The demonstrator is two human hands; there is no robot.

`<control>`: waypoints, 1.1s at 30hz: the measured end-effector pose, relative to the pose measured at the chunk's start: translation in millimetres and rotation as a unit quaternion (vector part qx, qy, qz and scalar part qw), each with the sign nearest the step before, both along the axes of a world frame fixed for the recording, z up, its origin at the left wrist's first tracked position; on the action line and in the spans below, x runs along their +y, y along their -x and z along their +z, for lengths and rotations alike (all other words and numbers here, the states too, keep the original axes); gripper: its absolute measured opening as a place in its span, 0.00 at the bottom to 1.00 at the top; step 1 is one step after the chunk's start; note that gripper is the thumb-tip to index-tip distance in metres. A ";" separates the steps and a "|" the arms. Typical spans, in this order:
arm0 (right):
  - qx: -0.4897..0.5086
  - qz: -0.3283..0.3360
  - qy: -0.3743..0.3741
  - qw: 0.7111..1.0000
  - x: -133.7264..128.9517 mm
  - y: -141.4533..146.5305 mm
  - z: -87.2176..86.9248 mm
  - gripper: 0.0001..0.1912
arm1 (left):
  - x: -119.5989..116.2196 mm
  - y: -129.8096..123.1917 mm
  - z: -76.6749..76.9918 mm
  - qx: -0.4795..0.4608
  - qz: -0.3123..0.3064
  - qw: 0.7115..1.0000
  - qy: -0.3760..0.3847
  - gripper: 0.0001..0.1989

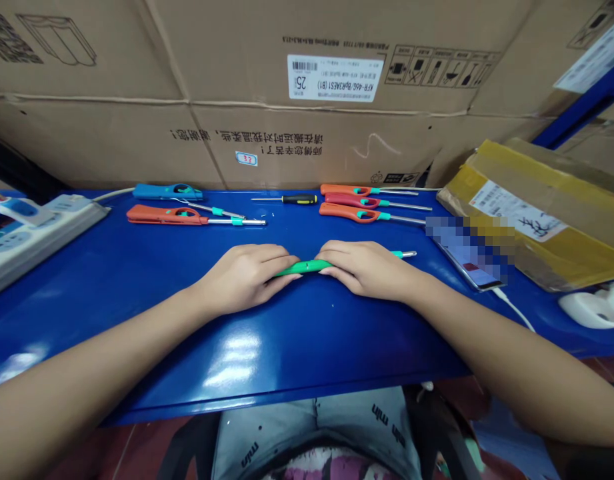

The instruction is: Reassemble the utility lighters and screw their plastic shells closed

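Both hands grip a green long-nosed lighter (307, 267) held level just above the blue table. My left hand (249, 275) is closed around its left end, thumb toward me. Farther right, my right hand (364, 270) is wrapped around the other part; the metal tip with a teal piece pokes out past the knuckles. Behind my left hand lie an orange lighter (164, 215) and a blue lighter (159, 192), its nozzle askew. A black and yellow screwdriver (299, 199) lies beyond my hands. To its right, a red lighter (347, 200) rests between two orange ones (344, 213).
A power strip (41, 230) stands at the left. On the right are a phone (469, 260) with a white cable, a taped carton (541, 213) and a white plug (591, 307). Large cardboard boxes (267, 133) wall off the back of the blue table (307, 347).
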State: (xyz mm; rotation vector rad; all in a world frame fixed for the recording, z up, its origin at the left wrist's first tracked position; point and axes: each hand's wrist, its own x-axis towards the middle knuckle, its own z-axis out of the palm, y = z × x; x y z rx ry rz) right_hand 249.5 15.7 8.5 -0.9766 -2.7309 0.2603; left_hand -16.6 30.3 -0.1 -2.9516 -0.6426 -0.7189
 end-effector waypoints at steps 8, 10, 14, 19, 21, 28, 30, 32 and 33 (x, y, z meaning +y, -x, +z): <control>0.041 -0.023 -0.010 0.999 8.2 -13.8 6.1 0.15 | 1.8 2.5 2.3 -0.017 0.019 0.999 -0.036 0.11; 0.036 -0.004 0.006 0.999 12.2 -19.7 6.9 0.13 | 3.0 3.0 2.1 -0.016 0.015 0.999 -0.033 0.12; 0.040 0.006 0.004 0.999 14.5 -24.5 5.1 0.12 | 4.0 3.2 1.8 -0.019 0.009 1.000 -0.018 0.12; 0.029 0.000 -0.032 0.999 10.7 -24.5 8.4 0.14 | 5.7 6.2 5.7 -0.026 0.004 0.999 -0.020 0.11; 0.044 -0.011 -0.031 0.998 10.5 -25.9 12.8 0.14 | 6.6 7.5 7.7 -0.038 0.004 0.999 -0.019 0.11; 0.046 -0.023 -0.047 0.998 14.6 -34.4 20.8 0.14 | 9.7 6.6 5.9 -0.090 0.015 0.992 0.082 0.12; 0.043 -0.026 -0.056 0.997 15.9 -38.4 21.7 0.13 | 11.9 7.1 3.5 -0.084 0.023 0.992 0.089 0.12; 0.042 -0.028 -0.061 0.997 16.9 -42.2 23.0 0.13 | 13.8 8.5 1.2 -0.085 0.028 0.993 0.080 0.13; 0.041 -0.030 -0.061 0.997 17.3 -43.6 23.6 0.13 | 14.2 9.1 0.3 -0.085 0.026 0.993 0.074 0.13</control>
